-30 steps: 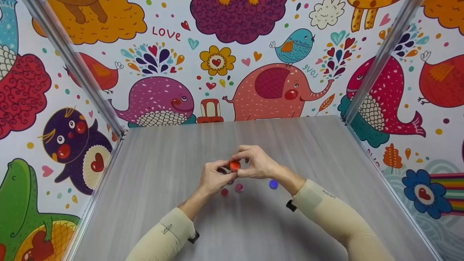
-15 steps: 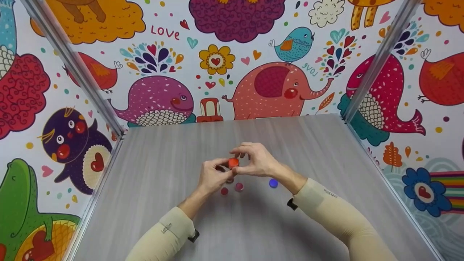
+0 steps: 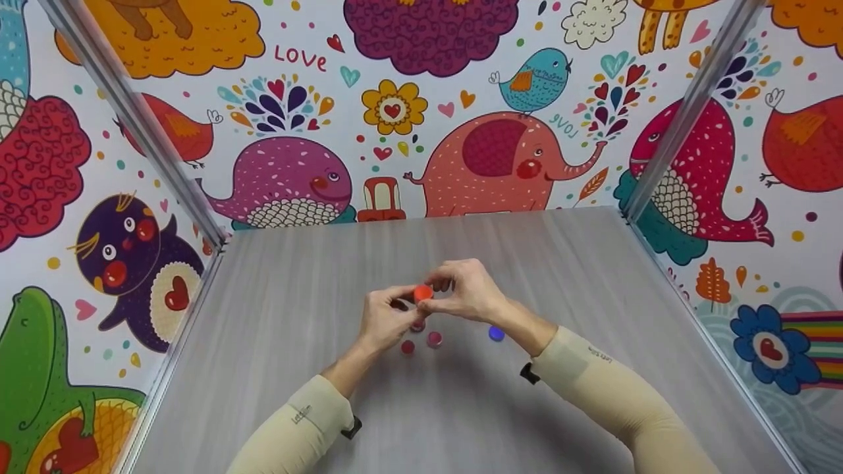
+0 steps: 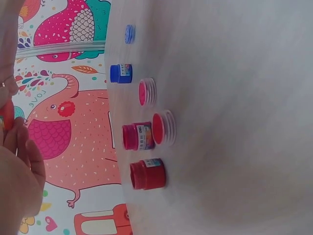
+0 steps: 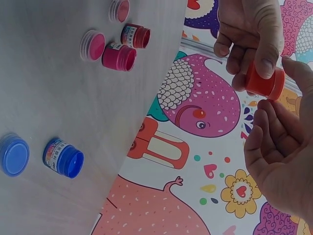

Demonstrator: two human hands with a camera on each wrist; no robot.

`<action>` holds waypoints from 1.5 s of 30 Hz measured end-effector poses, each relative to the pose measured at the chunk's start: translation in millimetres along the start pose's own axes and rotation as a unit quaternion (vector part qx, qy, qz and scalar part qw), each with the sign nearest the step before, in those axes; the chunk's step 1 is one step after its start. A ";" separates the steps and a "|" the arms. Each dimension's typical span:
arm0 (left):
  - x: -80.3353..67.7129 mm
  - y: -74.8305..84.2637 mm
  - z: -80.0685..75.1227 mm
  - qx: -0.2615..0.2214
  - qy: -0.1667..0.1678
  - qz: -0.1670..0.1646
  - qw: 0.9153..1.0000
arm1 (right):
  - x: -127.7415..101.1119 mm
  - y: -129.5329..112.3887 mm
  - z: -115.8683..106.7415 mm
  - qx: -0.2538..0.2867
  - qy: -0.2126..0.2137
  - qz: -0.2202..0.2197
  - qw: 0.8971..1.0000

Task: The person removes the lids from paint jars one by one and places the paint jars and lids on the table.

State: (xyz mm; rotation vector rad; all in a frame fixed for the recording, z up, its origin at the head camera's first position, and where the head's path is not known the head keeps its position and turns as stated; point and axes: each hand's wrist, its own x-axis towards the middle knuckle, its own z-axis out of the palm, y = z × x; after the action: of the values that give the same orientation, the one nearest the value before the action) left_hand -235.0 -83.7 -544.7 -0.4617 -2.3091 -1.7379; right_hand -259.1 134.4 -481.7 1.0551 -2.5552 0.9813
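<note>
An orange paint jar (image 3: 423,293) is held up above the table between both hands. My left hand (image 3: 388,320) grips its body, the thumb laid across the side in the right wrist view. My right hand (image 3: 469,294) pinches the jar's other end (image 5: 277,84) between thumb and fingertips; whether a lid is on it, I cannot tell. Below stand an uncapped red jar (image 4: 148,174) and an uncapped pink jar (image 4: 138,136). Beside them lie a red lid (image 4: 164,127) and a pink lid (image 4: 146,92). An uncapped blue jar (image 5: 63,157) stands near a blue lid (image 5: 14,155).
The grey wood-grain table (image 3: 290,276) meets walls with cartoon animal prints (image 3: 490,168) at the back and sides. Metal posts (image 3: 141,125) stand at the corners. In the head view, the right forearm (image 3: 533,327) hides the blue jar.
Both hands have lifted the orange jar slightly up and left in the head view. The right fingers have shifted on its end. Jars and lids on the table stay put.
</note>
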 end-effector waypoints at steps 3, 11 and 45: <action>-1.1 0.4 0.1 0.002 -0.002 -0.003 1.000 | -0.3 -0.5 0.8 -0.001 0.000 0.001 1.000; 1.4 0.3 1.9 0.005 -0.002 -0.007 1.000 | 2.8 2.3 1.0 0.024 -0.014 -0.018 0.999; 2.9 0.3 3.7 -0.022 -0.027 0.006 0.999 | 0.9 12.5 -7.1 0.077 -0.058 -0.011 0.995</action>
State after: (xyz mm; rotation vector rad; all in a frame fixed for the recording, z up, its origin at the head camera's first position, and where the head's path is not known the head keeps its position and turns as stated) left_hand -237.6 -79.8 -544.5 -0.5346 -2.3032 -1.7946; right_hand -268.8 145.0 -482.3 1.2117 -2.5869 1.1596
